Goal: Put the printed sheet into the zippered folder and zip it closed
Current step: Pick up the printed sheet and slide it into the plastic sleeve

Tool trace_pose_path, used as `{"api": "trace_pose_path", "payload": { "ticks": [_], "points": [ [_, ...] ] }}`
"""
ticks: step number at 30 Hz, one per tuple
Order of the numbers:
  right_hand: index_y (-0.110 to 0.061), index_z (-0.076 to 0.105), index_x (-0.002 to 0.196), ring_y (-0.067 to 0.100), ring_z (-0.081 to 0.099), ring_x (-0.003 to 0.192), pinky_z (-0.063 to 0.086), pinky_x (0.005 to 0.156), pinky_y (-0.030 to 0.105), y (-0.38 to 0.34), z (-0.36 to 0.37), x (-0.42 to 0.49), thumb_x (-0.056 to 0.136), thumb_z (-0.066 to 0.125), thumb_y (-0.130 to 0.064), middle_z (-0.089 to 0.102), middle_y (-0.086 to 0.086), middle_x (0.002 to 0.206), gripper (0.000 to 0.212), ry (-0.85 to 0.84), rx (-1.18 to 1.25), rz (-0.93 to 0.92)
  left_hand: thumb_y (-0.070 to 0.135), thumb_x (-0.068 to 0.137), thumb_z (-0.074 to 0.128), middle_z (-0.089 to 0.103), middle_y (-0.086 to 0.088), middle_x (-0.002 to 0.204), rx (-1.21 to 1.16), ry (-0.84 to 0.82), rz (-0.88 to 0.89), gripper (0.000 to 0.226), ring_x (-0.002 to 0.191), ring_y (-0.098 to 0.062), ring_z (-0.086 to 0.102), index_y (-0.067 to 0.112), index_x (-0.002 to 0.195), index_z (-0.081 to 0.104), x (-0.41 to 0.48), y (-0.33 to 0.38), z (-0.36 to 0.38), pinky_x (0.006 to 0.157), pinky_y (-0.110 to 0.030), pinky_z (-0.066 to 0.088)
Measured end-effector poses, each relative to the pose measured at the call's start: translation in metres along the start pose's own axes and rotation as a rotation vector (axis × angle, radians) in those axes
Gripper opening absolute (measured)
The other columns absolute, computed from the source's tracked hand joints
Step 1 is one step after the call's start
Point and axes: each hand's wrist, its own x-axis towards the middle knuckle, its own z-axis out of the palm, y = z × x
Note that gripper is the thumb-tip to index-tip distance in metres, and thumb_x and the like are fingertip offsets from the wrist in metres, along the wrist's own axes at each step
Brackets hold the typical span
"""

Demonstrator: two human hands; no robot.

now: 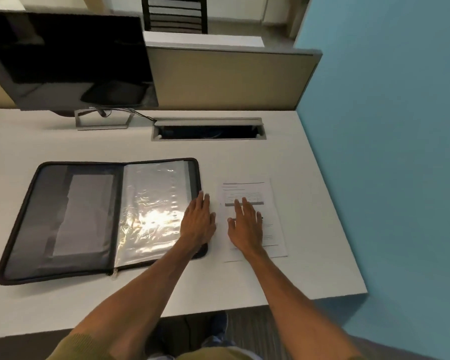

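A black zippered folder lies open and flat on the white desk, grey lining on its left half and shiny clear plastic sleeves on its right half. Its zipper pull hangs at the front edge near the spine. My left hand rests flat, fingers together, on the folder's right edge. Just right of the folder lies the printed sheet, white with text and a small table. My right hand lies palm down on the sheet with its fingers spread, holding nothing.
A dark monitor on a metal stand sits at the back left. A cable slot is cut into the desk behind the folder. A beige partition stands behind; a blue wall borders the desk's right edge.
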Motion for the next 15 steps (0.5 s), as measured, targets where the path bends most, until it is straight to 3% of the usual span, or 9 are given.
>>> {"api": "trace_pose_path", "payload": {
  "ticks": [5, 10, 15],
  "points": [
    [-0.020, 0.019, 0.169, 0.022, 0.016, 0.166, 0.021, 0.134, 0.047, 0.051, -0.018, 0.005, 0.112, 0.043, -0.035, 0.015, 0.004, 0.178, 0.064, 0.039, 0.044, 0.143, 0.032, 0.112, 0.050, 0.031, -0.012, 0.169, -0.235, 0.007, -0.091, 0.063, 0.151, -0.035, 0.039, 0.009, 0.165, 0.025, 0.005, 0.045, 0.016, 0.124, -0.052, 0.044],
    [-0.015, 0.032, 0.163, 0.028, 0.038, 0.152, 0.042, 0.120, 0.047, 0.082, -0.029, 0.010, 0.108, 0.053, -0.028, 0.034, 0.009, 0.166, 0.061, 0.097, 0.150, 0.298, 0.029, 0.111, 0.050, 0.038, -0.016, 0.158, -0.239, 0.030, -0.117, 0.053, 0.142, -0.035, 0.044, 0.007, 0.157, 0.036, 0.017, 0.053, 0.022, 0.116, -0.049, 0.050],
    [-0.007, 0.047, 0.149, 0.032, 0.046, 0.142, 0.045, 0.113, 0.046, 0.087, -0.033, 0.023, 0.102, 0.062, -0.022, 0.046, 0.014, 0.151, 0.051, 0.098, 0.319, 0.458, 0.025, 0.104, 0.062, 0.039, -0.017, 0.153, -0.419, 0.044, -0.274, 0.056, 0.141, -0.035, 0.043, 0.004, 0.151, 0.040, 0.028, 0.068, 0.020, 0.114, -0.047, 0.049]
  ]
}}
